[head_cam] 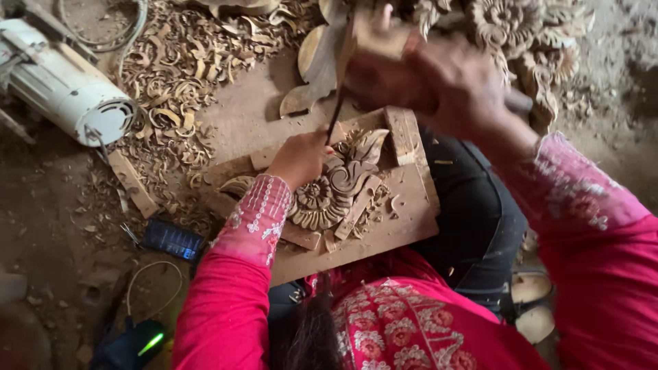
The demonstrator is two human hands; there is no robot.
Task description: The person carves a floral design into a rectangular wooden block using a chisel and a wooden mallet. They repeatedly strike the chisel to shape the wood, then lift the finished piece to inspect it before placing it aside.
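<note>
A carved wooden ornament [336,188] with a flower and scrolls lies on a flat board [401,223] resting on my lap. My left hand [299,157] grips a thin dark chisel [335,113] whose tip rests on the carving's upper part. My right hand [445,82] is raised above the board, blurred, closed on a wooden mallet [373,34]. A small wooden block [403,133] sits at the board's far edge. Both sleeves are pink with white embroidery.
Curled wood shavings [185,75] cover the dirt floor at the upper left. A white electric motor [68,89] lies at far left. A dark phone [171,238] lies left of the board. More carved flower pieces [521,27] lie at the top right.
</note>
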